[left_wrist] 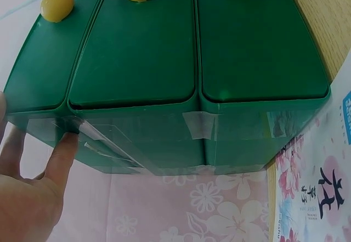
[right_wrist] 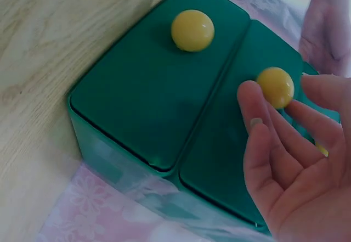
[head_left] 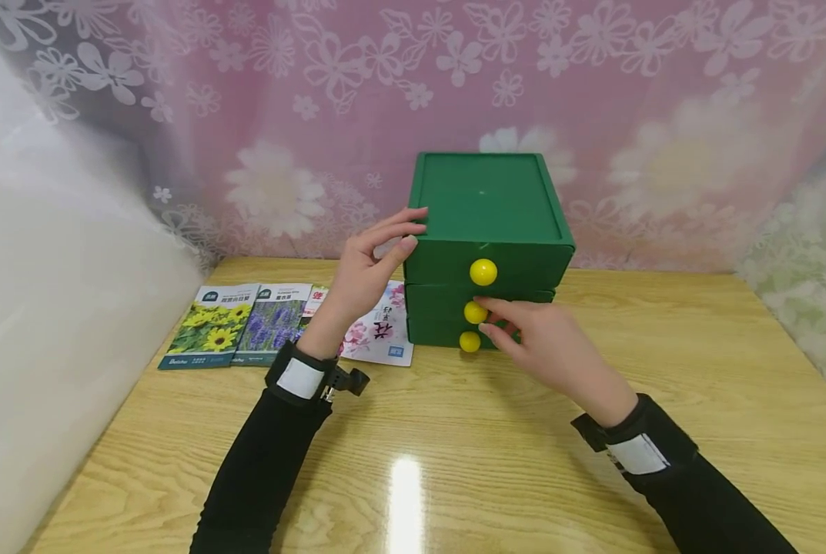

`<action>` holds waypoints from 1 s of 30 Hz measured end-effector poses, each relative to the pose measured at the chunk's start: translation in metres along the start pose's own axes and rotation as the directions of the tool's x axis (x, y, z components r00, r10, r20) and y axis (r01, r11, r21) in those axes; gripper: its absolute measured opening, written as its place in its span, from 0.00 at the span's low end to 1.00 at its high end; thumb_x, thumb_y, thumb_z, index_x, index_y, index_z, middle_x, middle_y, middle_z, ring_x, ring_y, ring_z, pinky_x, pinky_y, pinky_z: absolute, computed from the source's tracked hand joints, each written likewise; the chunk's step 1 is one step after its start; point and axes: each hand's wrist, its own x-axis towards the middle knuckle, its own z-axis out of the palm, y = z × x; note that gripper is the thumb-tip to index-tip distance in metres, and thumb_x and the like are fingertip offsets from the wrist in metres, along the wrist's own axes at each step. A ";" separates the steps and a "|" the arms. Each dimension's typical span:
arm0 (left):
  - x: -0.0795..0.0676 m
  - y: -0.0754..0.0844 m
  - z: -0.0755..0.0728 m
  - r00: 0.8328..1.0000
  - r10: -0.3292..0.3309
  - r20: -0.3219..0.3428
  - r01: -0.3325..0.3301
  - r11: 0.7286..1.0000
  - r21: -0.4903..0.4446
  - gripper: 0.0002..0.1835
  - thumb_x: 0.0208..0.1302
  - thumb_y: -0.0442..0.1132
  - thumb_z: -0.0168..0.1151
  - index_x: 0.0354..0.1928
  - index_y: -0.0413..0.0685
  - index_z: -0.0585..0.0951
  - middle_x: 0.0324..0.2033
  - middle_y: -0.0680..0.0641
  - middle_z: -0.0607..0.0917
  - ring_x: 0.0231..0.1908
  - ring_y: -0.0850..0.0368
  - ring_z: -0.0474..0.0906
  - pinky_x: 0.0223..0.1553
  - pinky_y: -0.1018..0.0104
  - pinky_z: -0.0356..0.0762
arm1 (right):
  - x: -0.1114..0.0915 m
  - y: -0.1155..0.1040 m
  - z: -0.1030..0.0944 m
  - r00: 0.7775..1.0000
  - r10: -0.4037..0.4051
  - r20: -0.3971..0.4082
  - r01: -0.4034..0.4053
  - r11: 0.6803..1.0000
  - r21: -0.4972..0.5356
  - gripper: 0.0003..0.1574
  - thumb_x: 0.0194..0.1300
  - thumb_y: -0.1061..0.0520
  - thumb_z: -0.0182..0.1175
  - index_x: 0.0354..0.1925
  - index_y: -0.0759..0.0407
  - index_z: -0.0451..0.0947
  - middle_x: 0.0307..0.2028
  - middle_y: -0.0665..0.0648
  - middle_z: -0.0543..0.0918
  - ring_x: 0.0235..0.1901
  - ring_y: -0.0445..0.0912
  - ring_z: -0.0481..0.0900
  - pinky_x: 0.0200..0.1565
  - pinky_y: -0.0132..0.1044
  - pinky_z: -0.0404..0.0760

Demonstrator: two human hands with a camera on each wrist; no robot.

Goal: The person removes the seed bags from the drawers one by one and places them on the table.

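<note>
A green three-drawer cabinet point(head_left: 485, 196) stands on the table, a round yellow knob on each drawer. My left hand point(head_left: 367, 265) rests against its upper left edge, fingers laid over the top. In the left wrist view, a fingertip point(left_wrist: 70, 138) of that hand touches the cabinet's taped side. My right hand point(head_left: 551, 342) is at the middle drawer, with thumb and fingers around the middle knob point(head_left: 475, 312). The top knob point(head_left: 483, 271) and bottom knob point(head_left: 469, 342) are untouched. All three drawer fronts sit nearly flush in the right wrist view.
Left of the cabinet lie several flower-picture packets, among them one with yellow flowers point(head_left: 212, 327), one with purple flowers point(head_left: 270, 323) and a white one with pink blossoms point(head_left: 378, 338). A floral curtain point(head_left: 385, 115) hangs behind the wooden table point(head_left: 496, 462).
</note>
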 end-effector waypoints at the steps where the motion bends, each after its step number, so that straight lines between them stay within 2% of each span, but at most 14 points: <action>1: 0.000 -0.004 -0.001 1.000 0.004 -0.003 -0.004 1.000 0.000 0.13 0.74 0.26 0.52 0.54 0.29 0.80 0.64 0.36 0.75 0.72 0.47 0.60 0.63 0.56 0.70 | 0.001 0.000 0.001 1.000 -0.013 -0.001 0.013 1.000 0.000 0.24 0.67 0.53 0.67 0.60 0.54 0.81 0.38 0.52 0.87 0.30 0.43 0.83 0.29 0.37 0.79; 6: 0.001 -0.023 -0.004 1.000 0.028 -0.006 -0.028 1.000 0.003 0.14 0.74 0.27 0.53 0.55 0.34 0.82 0.65 0.43 0.76 0.71 0.53 0.61 0.63 0.53 0.69 | 0.007 0.001 0.008 0.999 -0.045 -0.026 0.045 0.999 -0.019 0.22 0.65 0.55 0.69 0.57 0.53 0.83 0.35 0.52 0.86 0.27 0.43 0.81 0.27 0.36 0.77; 12: 0.001 -0.024 -0.004 0.999 0.045 -0.001 -0.045 0.999 0.003 0.14 0.75 0.32 0.54 0.56 0.37 0.83 0.64 0.48 0.77 0.71 0.53 0.61 0.62 0.55 0.72 | 0.009 0.002 0.012 0.997 -0.053 -0.061 0.052 0.998 -0.020 0.18 0.64 0.57 0.69 0.53 0.55 0.83 0.32 0.51 0.84 0.25 0.44 0.79 0.26 0.36 0.75; 20: 0.001 -0.024 -0.003 1.000 0.022 -0.005 -0.022 1.000 -0.017 0.14 0.74 0.27 0.53 0.55 0.34 0.82 0.64 0.44 0.76 0.71 0.54 0.61 0.62 0.56 0.71 | 0.007 0.003 0.015 0.995 -0.064 -0.081 0.062 0.998 -0.021 0.18 0.64 0.58 0.69 0.52 0.55 0.83 0.33 0.52 0.84 0.24 0.43 0.78 0.26 0.36 0.75; 23: 0.000 -0.021 -0.002 1.000 0.010 0.000 -0.010 1.000 -0.019 0.14 0.73 0.25 0.52 0.55 0.31 0.81 0.65 0.40 0.75 0.72 0.51 0.60 0.62 0.55 0.71 | 0.005 0.002 0.015 0.995 -0.061 -0.082 0.059 0.998 -0.024 0.18 0.64 0.57 0.69 0.52 0.55 0.83 0.33 0.52 0.84 0.24 0.44 0.78 0.26 0.35 0.76; 30: -0.001 0.004 0.000 1.000 -0.001 0.001 0.001 1.000 -0.006 0.13 0.74 0.26 0.52 0.54 0.27 0.80 0.64 0.35 0.75 0.71 0.47 0.60 0.63 0.56 0.70 | 0.001 -0.002 0.014 0.993 -0.079 -0.086 0.077 0.997 -0.020 0.17 0.63 0.58 0.70 0.51 0.56 0.84 0.32 0.52 0.84 0.25 0.41 0.78 0.26 0.34 0.76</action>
